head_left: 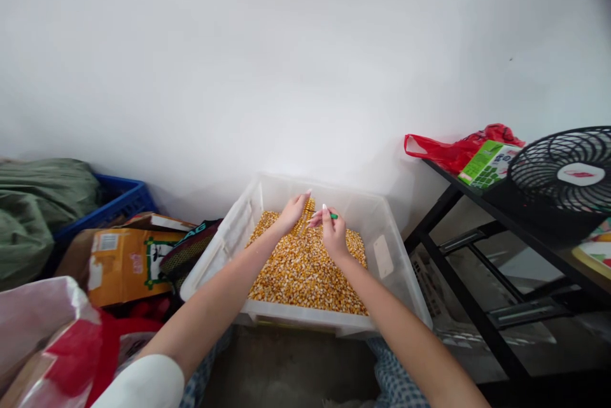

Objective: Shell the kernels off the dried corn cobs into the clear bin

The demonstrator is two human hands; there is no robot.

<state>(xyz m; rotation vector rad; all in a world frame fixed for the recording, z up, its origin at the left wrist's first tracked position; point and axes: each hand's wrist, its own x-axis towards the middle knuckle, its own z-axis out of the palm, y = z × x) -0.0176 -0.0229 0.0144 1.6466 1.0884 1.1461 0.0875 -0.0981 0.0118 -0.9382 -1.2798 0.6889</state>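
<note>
Over the tub, my left hand (294,212) is closed around a yellow corn cob (303,223) that still carries rows of kernels. Just to its right, my right hand (333,230) grips a thin tool with a green handle (334,216), which looks like a small screwdriver. The dark shaft points left at the cob; whether its tip touches the kernels is too small to tell. Below both hands, loose corn kernels (305,277) form a thick layer in a translucent plastic tub (396,255).
A white wall (305,64) rises behind the tub. On the left are a blue crate (126,195), an orange cardboard box (121,268) and a red-and-white bag (71,344). At right, a black table (525,223) bears a fan (563,169), a green box (487,163) and a red plastic bag (449,150).
</note>
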